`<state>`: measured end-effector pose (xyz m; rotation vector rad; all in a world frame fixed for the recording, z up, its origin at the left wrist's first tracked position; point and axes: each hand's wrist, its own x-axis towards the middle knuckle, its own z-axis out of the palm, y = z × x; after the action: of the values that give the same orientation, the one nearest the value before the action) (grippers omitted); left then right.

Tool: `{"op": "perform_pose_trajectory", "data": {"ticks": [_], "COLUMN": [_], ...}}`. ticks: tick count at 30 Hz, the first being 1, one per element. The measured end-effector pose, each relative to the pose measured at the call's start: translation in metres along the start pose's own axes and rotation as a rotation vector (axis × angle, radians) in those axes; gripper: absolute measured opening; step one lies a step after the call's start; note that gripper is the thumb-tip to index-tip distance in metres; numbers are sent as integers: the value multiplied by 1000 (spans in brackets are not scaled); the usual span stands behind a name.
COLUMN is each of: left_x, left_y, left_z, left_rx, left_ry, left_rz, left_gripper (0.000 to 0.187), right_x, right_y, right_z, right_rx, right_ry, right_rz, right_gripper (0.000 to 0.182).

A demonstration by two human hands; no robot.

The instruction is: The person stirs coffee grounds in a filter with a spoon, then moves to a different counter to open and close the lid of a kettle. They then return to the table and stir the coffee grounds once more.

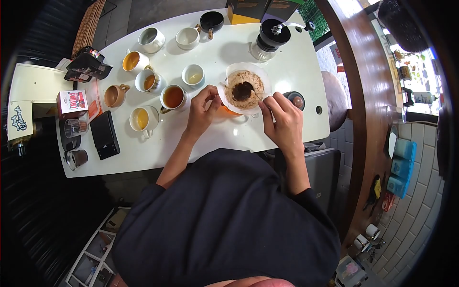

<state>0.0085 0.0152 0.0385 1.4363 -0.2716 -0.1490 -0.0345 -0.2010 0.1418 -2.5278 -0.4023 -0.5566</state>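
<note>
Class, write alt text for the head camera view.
A person's left hand steadies a paper-filter dripper of wet coffee grounds while the right hand stirs it with a thin stick. Cups of tea crowd the white table.

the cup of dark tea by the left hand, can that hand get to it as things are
Probably yes. The cup of dark tea stands right beside the left hand, which pinches the rim of the paper filter. Nothing lies between them, though the hand would have to let go first.

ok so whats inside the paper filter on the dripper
The paper filter holds wet brown coffee grounds with a darker hollow in the middle. The right hand pokes a thin stick into them. What lies beneath the grounds is covered.
</note>
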Motion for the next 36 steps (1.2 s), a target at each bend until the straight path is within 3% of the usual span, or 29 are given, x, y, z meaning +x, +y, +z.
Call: {"op": "perform_pose_trajectory", "data": {"ticks": [5, 9, 18, 25, 30, 32, 36], "left_x": [4, -1, 0, 0, 1, 1, 2], "left_y": [-14, -21, -26, -30, -22, -17, -32], "left_z": [2, 1, 7, 9, 16, 22, 15], "left_rx": [37, -26, -95, -83, -89, 3, 38], "left_ry": [-13, -6, 7, 17, 37, 126, 92], "left_rz": [171, 61, 31, 77, 95, 153, 96], "left_gripper": [29, 34, 33, 29, 27, 27, 27], "right_x": [-3, -4, -9, -18, -12, -8, 0], "right_y": [3, 3, 3, 24, 30, 28, 14], "right_z": [7, 10, 15, 23, 13, 4, -10], "right_rx": [54, 112, 364, 620, 683, 534, 384], "right_ry": [-51, -50, -5, 77, 82, 45, 14], "right_rz": [-20, 14, 326, 563, 566, 411, 181], "right_gripper": [12, 10, 14, 32, 30, 22, 12]}}
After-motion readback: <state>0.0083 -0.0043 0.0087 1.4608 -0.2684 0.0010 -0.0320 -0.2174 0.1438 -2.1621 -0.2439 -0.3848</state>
